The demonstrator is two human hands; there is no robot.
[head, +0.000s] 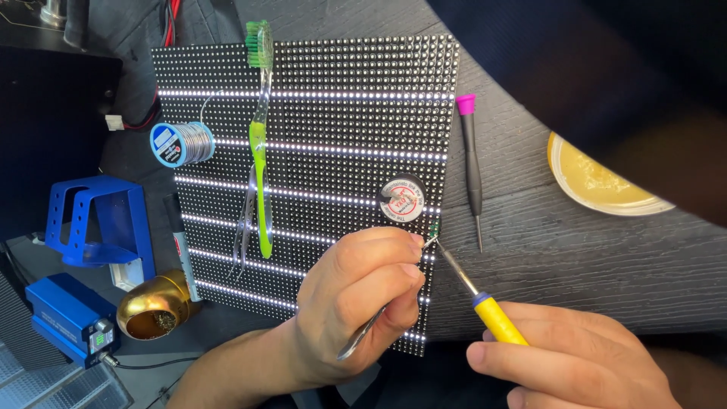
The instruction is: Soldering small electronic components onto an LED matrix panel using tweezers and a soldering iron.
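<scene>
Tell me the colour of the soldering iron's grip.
Yellow with a blue collar, on the soldering iron in the right hand; head view.

Head view | we look steeply down from above our own hands | close range over the black dotted LED panel (303, 151) on the dark wooden table (575, 257)

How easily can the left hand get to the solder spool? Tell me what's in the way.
Probably yes: the left hand holds tweezers, and the solder spool lies up-left, across the toothbrush on the panel. Nothing covers it.
</scene>
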